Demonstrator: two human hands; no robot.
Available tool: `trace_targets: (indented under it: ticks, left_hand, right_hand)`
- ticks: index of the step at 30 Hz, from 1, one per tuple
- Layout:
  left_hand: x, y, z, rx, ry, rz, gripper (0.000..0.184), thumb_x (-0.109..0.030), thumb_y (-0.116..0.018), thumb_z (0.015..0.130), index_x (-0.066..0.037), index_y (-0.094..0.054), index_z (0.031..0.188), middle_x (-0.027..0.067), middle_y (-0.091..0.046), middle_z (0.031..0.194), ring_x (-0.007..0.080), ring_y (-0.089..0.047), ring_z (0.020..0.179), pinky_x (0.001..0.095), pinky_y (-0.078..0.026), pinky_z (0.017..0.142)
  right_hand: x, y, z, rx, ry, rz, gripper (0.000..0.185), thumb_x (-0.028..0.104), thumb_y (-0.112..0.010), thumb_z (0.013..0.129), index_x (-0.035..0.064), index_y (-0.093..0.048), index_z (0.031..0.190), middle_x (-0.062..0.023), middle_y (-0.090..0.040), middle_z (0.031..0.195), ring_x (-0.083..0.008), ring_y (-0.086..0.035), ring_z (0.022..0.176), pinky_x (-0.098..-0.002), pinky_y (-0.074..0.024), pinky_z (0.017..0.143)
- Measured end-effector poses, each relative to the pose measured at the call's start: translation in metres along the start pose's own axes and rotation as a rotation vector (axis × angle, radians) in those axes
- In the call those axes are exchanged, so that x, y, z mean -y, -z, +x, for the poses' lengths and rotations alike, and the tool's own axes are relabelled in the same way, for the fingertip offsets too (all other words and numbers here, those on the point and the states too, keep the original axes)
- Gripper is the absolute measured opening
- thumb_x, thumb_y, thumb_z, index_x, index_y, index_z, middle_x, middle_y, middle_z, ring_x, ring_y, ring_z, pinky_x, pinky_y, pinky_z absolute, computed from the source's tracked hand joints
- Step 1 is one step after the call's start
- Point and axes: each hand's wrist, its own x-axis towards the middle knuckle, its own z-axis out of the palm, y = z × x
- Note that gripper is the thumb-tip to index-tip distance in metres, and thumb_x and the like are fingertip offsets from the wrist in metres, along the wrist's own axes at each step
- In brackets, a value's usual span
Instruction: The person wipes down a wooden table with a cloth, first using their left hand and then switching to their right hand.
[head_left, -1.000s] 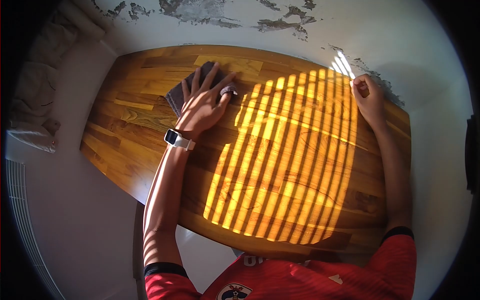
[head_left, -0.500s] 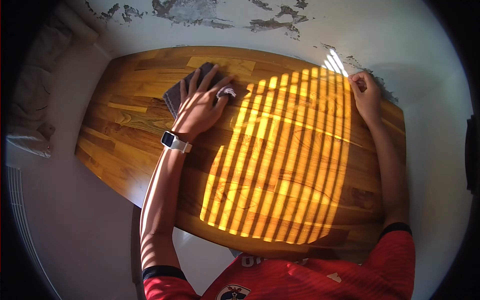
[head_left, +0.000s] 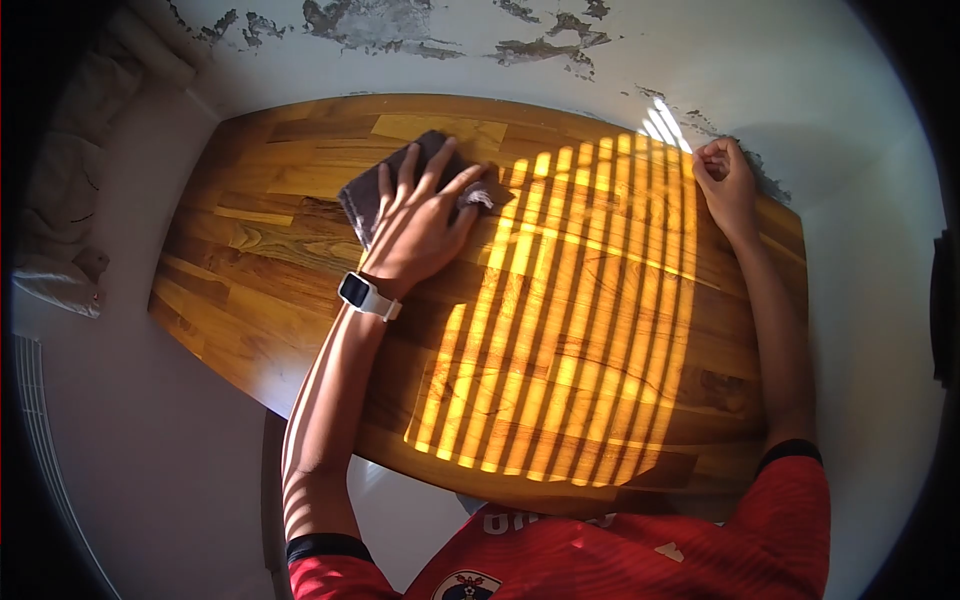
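Note:
A dark grey cloth (head_left: 366,195) lies on the wooden tabletop (head_left: 290,240), left of the striped sunlight. My left hand (head_left: 418,228) presses flat on it, fingers spread over the fabric, with a bunched edge of cloth by the thumb. A white watch is on that wrist. At the right far edge of the table, my right hand (head_left: 728,182) is closed, thumb and fingertips together near the wall; whatever they may hold is too small to make out.
Beyond the table rises a white wall (head_left: 560,75) with grey peeling patches. Beige fabric (head_left: 65,215) hangs or lies at the far left. Slatted sunlight falls across the table's middle and right. A wall also stands on the right.
My left hand and the cloth have moved slightly right across the tabletop. My right hand stays by the wall, fingers still together. The view has shifted a little.

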Motion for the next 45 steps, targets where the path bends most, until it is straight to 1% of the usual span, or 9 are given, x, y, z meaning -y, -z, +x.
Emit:
trace_targets:
  ticks: [4,6,14,17,23,26,32,37,45]
  left_hand:
    - [-0.006,0.0,0.002,-0.005,-0.066,-0.057,0.052,-0.039,-0.058,0.102,-0.034,-0.056,0.153,0.0089,-0.036,0.171,0.045,-0.027,0.158,0.0716,-0.016,0.126]
    - [0.019,-0.003,0.005,-0.036,0.022,0.011,0.054,-0.036,-0.055,0.103,-0.036,-0.052,0.157,0.0049,-0.034,0.173,0.039,-0.026,0.159,0.0616,-0.017,0.13]
    - [0.098,0.006,-0.002,-0.006,0.398,0.148,0.054,-0.042,-0.049,0.105,-0.04,-0.047,0.159,0.0041,-0.034,0.173,0.0377,-0.023,0.16,0.0619,-0.015,0.129]
    - [0.077,0.008,0.0,0.002,0.382,0.122,0.054,-0.039,-0.051,0.105,-0.038,-0.048,0.159,0.0062,-0.033,0.173,0.0407,-0.022,0.16,0.0639,-0.014,0.128]
    - [-0.002,0.005,0.0,0.011,-0.025,-0.029,0.056,-0.035,-0.06,0.102,-0.033,-0.051,0.157,0.0123,-0.034,0.171,0.0495,-0.028,0.156,0.0732,-0.017,0.125]
    - [-0.024,0.003,-0.005,0.013,-0.132,-0.061,0.056,-0.036,-0.062,0.101,-0.034,-0.052,0.156,0.0115,-0.037,0.17,0.0457,-0.029,0.157,0.0711,-0.018,0.126]
    - [0.047,0.005,0.004,-0.031,0.138,0.098,0.055,-0.036,-0.054,0.104,-0.035,-0.049,0.159,0.0051,-0.037,0.171,0.0379,-0.028,0.159,0.0589,-0.02,0.128]
    - [0.084,0.012,-0.001,0.003,0.338,0.139,0.054,-0.038,-0.052,0.105,-0.035,-0.048,0.159,0.006,-0.035,0.172,0.0381,-0.026,0.159,0.0606,-0.017,0.128]
    - [0.008,0.0,0.0,-0.004,0.01,-0.009,0.053,-0.035,-0.059,0.104,-0.032,-0.052,0.156,0.0111,-0.034,0.171,0.0465,-0.027,0.157,0.0675,-0.017,0.127]
  right_hand:
    - [-0.004,0.002,0.001,0.023,-0.015,0.065,0.018,0.001,-0.069,0.1,0.0041,-0.052,0.104,-0.0048,-0.069,0.098,-0.0109,-0.068,0.093,-0.0274,-0.0555,0.084]
    - [-0.013,0.003,0.003,0.058,-0.035,0.191,0.021,0.002,-0.069,0.1,0.0048,-0.049,0.105,-0.0051,-0.068,0.099,-0.0104,-0.067,0.094,-0.0269,-0.0543,0.085]
    - [-0.013,0.007,0.005,0.08,-0.147,0.384,0.028,0.001,-0.07,0.1,0.0075,-0.043,0.106,-0.0067,-0.068,0.103,-0.0107,-0.064,0.096,-0.0277,-0.0521,0.089]
    - [-0.014,0.008,0.006,0.082,-0.173,0.421,0.029,0.001,-0.07,0.1,0.0076,-0.042,0.107,-0.008,-0.068,0.104,-0.0117,-0.065,0.099,-0.0291,-0.0521,0.092]
    - [-0.01,0.01,0.007,0.098,-0.204,0.436,0.031,0.001,-0.07,0.1,0.0084,-0.041,0.107,-0.0092,-0.067,0.106,-0.0127,-0.064,0.103,-0.0302,-0.0513,0.096]
    - [-0.005,0.011,0.006,0.111,-0.222,0.428,0.031,0.001,-0.07,0.1,0.0089,-0.04,0.106,-0.009,-0.067,0.105,-0.0127,-0.064,0.103,-0.0302,-0.051,0.097]
    - [0.001,0.012,0.007,0.126,-0.238,0.424,0.032,0.001,-0.068,0.101,0.01,-0.037,0.102,-0.0083,-0.066,0.105,-0.0121,-0.063,0.103,-0.0299,-0.0505,0.098]
    - [-0.005,0.013,0.007,0.124,-0.23,0.427,0.032,0.001,-0.067,0.102,0.0103,-0.037,0.101,-0.0073,-0.065,0.105,-0.011,-0.062,0.103,-0.0293,-0.0497,0.098]
    - [-0.009,0.012,0.008,0.164,-0.185,0.426,0.03,0.003,-0.065,0.104,0.011,-0.036,0.102,-0.0057,-0.063,0.106,-0.0094,-0.059,0.103,-0.0285,-0.0481,0.098]
